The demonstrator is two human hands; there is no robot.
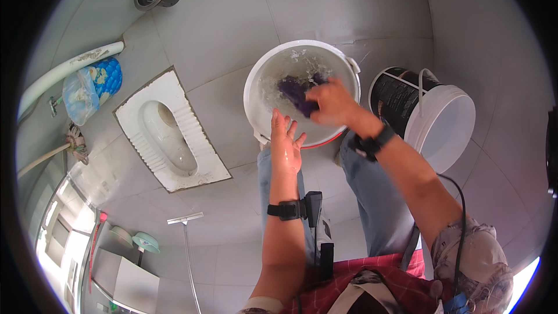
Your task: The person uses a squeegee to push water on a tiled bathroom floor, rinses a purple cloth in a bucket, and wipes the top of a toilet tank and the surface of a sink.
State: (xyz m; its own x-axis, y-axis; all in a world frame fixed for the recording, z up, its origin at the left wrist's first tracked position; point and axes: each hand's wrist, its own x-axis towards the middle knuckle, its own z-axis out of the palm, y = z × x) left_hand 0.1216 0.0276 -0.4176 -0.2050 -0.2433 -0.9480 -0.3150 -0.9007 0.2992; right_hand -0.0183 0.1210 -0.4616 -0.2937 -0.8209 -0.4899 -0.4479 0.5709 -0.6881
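A white plastic bucket holding water stands before me, its surface rippled and splashing. My right hand, slightly blurred, grips a dark purple cloth that lies partly in the water. Above the bucket's near rim is my left hand, palm turned up, wet, with its fingers spread and nothing in it. How much of the cloth is under water cannot be told.
A second white bucket with a black label lies tilted at the right. To the left a squat toilet is set in the tiled floor. A floor squeegee, a mop and a white pipe are farther left.
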